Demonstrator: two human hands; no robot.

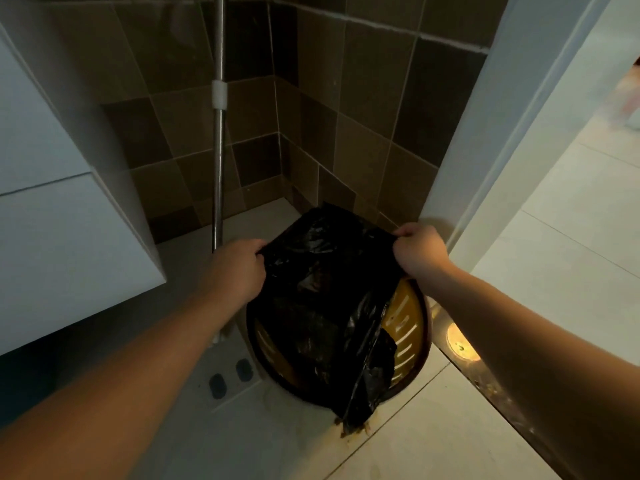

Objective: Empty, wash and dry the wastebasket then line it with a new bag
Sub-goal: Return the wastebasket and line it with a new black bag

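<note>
Dim bathroom corner, brown wall tiles (pixel 363 109), pale floor tiles (pixel 433 427). Head view: left hand (pixel 239 268) grips 1 side of a black trash bag (pixel 325 306), fingers curled into the plastic; right hand (pixel 420 252) pinches the opposite side. Bag stretched between both hands, lower part hanging inside the round slotted yellow wastebasket (pixel 407 327) on the floor. Metal mop pole (pixel 219 150) stands behind, near the left hand. White cabinet (pixel 62 220) at left. Small stain by the basket base.
</note>
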